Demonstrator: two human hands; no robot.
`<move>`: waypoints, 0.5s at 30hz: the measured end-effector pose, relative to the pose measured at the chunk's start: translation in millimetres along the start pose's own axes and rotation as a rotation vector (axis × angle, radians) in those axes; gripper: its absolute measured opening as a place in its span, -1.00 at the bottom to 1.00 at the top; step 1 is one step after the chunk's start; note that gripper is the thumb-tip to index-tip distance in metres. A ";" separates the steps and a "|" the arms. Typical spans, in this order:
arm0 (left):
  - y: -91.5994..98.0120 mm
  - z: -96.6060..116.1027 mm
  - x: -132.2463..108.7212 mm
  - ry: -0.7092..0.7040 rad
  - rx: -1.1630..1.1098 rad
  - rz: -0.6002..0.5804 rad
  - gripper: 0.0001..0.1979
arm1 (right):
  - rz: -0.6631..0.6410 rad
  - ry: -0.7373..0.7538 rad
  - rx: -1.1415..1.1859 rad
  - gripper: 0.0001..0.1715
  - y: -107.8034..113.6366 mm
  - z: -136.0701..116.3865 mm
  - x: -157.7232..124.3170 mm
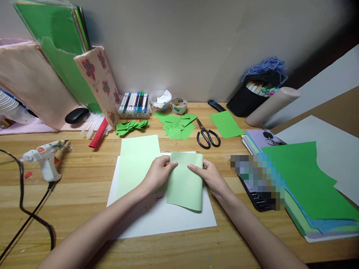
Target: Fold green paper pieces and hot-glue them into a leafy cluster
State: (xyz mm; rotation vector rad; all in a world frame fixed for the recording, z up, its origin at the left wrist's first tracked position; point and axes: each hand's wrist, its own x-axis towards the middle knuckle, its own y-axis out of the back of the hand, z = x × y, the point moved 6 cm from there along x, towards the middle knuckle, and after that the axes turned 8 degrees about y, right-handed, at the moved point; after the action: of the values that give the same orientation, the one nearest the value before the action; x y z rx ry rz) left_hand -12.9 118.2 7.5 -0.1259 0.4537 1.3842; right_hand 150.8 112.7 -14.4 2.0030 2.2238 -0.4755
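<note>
A pale green sheet of paper point(185, 183), folded over with its bend along the right side, is held up between both hands. My left hand point(161, 170) pinches its upper left edge, thumb on the front face and fingers behind. On the upper right edge, my right hand point(210, 175) grips it the same way. Beneath lies a white sheet point(179, 224) with a few small marks. Another pale green sheet point(137, 160) rests partly on that white sheet, left of the folded one. Black-handled scissors point(206, 136) lie just beyond the hands.
A white glue gun point(47, 158) with a black cord stands at left. Cut green paper pieces point(176, 127), a marker box point(134, 104) and a tape roll point(179, 106) sit along the back. Stacked coloured paper point(305, 183) and a partly blurred phone-like object point(258, 183) lie at right.
</note>
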 end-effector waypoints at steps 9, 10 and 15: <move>-1.3 3.5 -1.7 0.030 -0.010 -0.030 -0.70 | 0.036 -0.018 0.008 -0.55 2.9 -0.5 0.8; -1.9 3.8 -2.2 0.034 -0.019 -0.037 -0.69 | 0.039 -0.020 0.011 -0.54 2.8 -0.7 0.9; -3.6 1.7 -2.7 0.041 -0.061 -0.034 -0.67 | 0.035 -0.016 0.026 -0.53 2.0 -1.2 0.9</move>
State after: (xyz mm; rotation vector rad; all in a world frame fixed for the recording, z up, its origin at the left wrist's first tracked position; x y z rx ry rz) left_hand -9.3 115.6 9.5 -0.2119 0.4418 1.3647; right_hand 152.8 114.1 -13.8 2.0401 2.1805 -0.5170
